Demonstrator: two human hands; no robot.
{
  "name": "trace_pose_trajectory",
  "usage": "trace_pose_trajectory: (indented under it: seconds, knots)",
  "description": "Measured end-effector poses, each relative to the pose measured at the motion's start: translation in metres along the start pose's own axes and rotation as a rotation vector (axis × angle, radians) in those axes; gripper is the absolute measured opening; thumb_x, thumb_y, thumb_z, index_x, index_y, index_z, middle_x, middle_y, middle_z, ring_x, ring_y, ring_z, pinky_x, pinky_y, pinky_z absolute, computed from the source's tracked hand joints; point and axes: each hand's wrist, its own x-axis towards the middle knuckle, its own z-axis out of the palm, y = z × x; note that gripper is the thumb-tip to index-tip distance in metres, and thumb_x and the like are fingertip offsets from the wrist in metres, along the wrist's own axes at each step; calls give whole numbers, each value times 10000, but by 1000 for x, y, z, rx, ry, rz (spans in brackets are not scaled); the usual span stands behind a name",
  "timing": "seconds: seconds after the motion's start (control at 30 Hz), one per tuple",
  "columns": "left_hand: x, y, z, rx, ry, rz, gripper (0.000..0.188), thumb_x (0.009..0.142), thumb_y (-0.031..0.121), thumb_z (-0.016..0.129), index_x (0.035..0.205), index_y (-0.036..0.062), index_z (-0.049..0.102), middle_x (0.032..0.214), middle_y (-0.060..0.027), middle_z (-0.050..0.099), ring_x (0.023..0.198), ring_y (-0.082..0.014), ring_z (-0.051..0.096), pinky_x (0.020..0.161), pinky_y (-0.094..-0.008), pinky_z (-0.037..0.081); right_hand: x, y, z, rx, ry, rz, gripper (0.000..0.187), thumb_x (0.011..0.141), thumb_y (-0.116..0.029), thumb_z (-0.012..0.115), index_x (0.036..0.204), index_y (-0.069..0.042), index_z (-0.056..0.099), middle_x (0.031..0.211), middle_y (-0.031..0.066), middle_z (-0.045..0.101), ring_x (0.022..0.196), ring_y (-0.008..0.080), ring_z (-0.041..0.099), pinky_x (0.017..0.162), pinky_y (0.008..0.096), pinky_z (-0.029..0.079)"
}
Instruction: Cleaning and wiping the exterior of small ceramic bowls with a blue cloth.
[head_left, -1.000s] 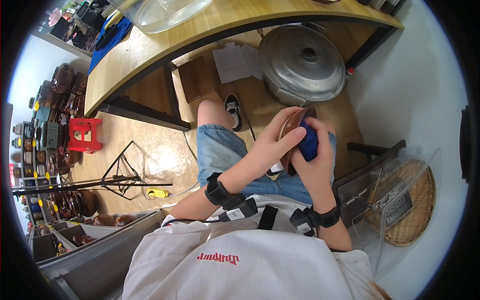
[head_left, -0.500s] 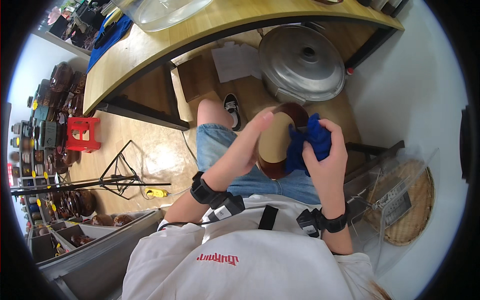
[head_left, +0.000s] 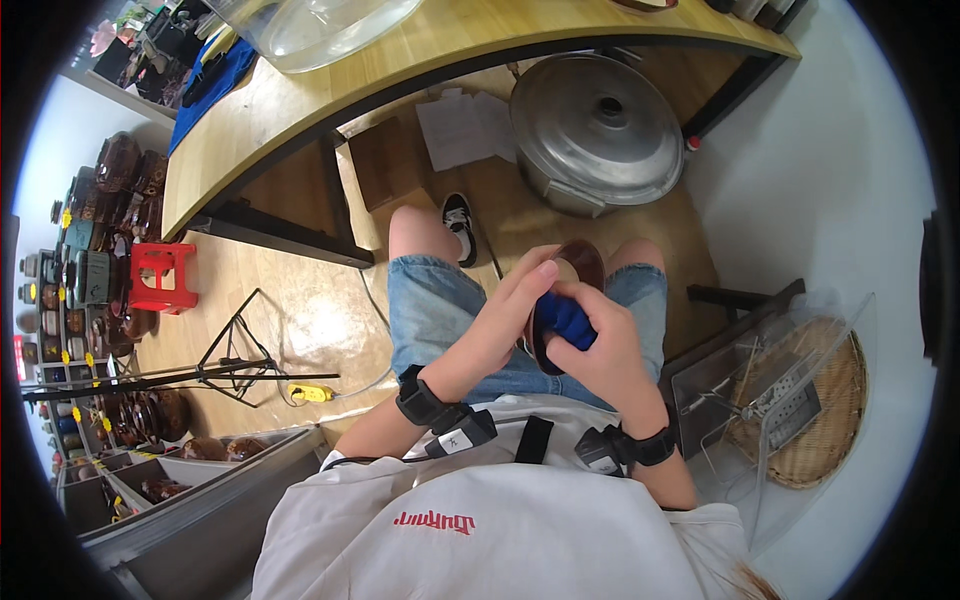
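Between my knees, above my lap, I hold a round brown glazed ceramic piece [head_left: 584, 262] with a beige part; whether it is a lid, bowl or jar I cannot tell. My left hand [head_left: 505, 318] is wrapped round its left side, fingers over the edge. A bunched blue cloth [head_left: 567, 320] is pressed against the piece, with my right hand [head_left: 602, 342] closed over it. Much of the piece is hidden behind my hands and the cloth.
A wooden table [head_left: 450, 45] with a clear basin [head_left: 310, 35] stands ahead. Beneath it sit a large lidded metal pot [head_left: 590, 140] and a cardboard box [head_left: 390, 165]. Leftward are a red stool [head_left: 163, 278], a black stand [head_left: 240, 355] and shelves of jars. A wicker basket [head_left: 835, 400] is at right.
The ceramic piece has turned, so its beige face is mostly out of sight. My right hand has moved left and nearer, bringing the cloth close to my left hand.
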Motion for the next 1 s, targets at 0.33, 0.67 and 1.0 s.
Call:
trace_pose_trajectory:
  seconds: [0.33,0.67,1.0]
  knots:
    - [-7,18,2,-332,153,164,577,847,511,374,1181,45,439,1139,-102,514,1036,-221,508,855,-331,419,-10,23,-58,387,186,298,382,705,-73,578,1076,-2,517,933,58,582,842,134,555,775,250,437]
    - [-18,12,17,-184,159,399,690,821,577,337,1237,28,382,1177,-117,488,1075,-225,480,901,-338,383,-17,22,-33,838,52,393,398,832,-168,572,1176,-29,425,1051,39,509,963,110,472,833,231,377]
    - [3,17,15,274,-159,814,843,779,644,422,1368,95,176,1418,-153,133,1284,-326,208,1004,-413,251,-19,11,-45,952,151,369,517,725,-122,589,1197,10,425,1102,90,530,997,163,510,877,264,385]
